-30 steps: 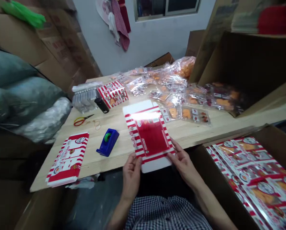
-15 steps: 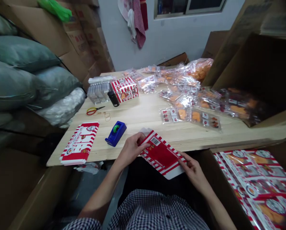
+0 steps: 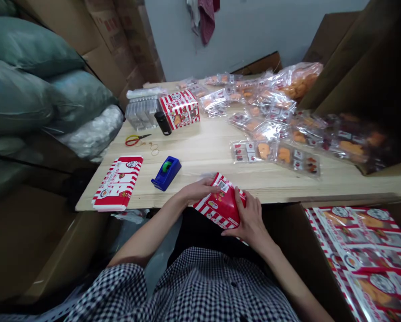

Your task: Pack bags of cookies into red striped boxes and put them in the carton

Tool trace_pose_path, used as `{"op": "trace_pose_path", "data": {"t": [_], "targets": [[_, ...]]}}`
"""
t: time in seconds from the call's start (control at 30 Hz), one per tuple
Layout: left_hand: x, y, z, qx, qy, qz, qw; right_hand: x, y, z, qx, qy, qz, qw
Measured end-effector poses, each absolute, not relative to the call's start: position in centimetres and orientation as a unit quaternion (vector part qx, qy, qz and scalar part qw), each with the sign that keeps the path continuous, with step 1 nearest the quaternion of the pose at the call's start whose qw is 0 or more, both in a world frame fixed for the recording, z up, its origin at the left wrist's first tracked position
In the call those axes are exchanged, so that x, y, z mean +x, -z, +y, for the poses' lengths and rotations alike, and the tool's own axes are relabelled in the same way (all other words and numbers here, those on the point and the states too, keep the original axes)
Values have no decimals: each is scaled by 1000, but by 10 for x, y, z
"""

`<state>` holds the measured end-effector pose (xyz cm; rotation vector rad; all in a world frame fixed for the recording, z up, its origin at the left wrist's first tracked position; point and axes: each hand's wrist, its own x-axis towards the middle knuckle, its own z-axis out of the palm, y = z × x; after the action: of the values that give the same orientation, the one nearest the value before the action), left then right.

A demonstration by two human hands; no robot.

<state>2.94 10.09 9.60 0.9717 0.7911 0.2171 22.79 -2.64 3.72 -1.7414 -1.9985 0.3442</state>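
A red-and-white striped carton (image 3: 217, 203) is held between both hands over my lap, at the table's front edge. It bulges open somewhat, with a barcode near its upper end. My left hand (image 3: 200, 190) grips the carton's upper left side, thumb on the printed face. My right hand (image 3: 249, 217) is wrapped over its right end, thumb and fingers spread around it. Left of the hands, a blue tape dispenser (image 3: 166, 173) with a green roll stands on the table. Flat striped cartons (image 3: 118, 184) lie stacked at the table's left front corner.
Scissors (image 3: 136, 139), a black cylinder (image 3: 163, 123), an upright striped box (image 3: 180, 109) and clear plastic trays (image 3: 142, 112) are at the back left. Clear packets (image 3: 276, 156) spread over the right side. An open carton at lower right holds printed packs (image 3: 368, 241); sacks (image 3: 29, 98) pile at left.
The carton has gone from flat to bulging open. My right hand has moved from its lower right edge to wrap round its end. The view has tilted down.
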Motion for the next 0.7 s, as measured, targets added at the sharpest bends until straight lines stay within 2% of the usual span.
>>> {"op": "trace_pose_path", "data": {"t": [0.07, 0.13, 0.23, 0.3, 0.33, 0.4, 0.5, 0.57, 0.7], "targets": [[35, -107, 103, 485, -103, 361, 790, 216, -35, -21, -640, -96, -722, 244], [36, -123, 99, 571, -143, 366, 721, 212, -38, -17, -636, -103, -715, 271], [32, -146, 77, 697, -329, 417, 483, 212, -48, -14, -642, -166, -673, 327], [30, -148, 54, 683, -469, 452, 331, 214, -54, -13, -670, -212, -606, 373], [30, -144, 41, 658, -512, 468, 295, 214, -56, -13, -683, -230, -569, 396], [36, -126, 18, 625, -523, 493, 305, 211, -59, -12, -696, -253, -513, 434], [56, -91, -5, 628, -436, 488, 421, 201, -59, -11, -690, -259, -507, 448], [71, -74, -9, 618, -421, 475, 464, 192, -58, -11, -687, -234, -525, 444], [83, -67, -1, 603, -439, 482, 459, 179, -53, -14, -669, -194, -549, 462]]}}
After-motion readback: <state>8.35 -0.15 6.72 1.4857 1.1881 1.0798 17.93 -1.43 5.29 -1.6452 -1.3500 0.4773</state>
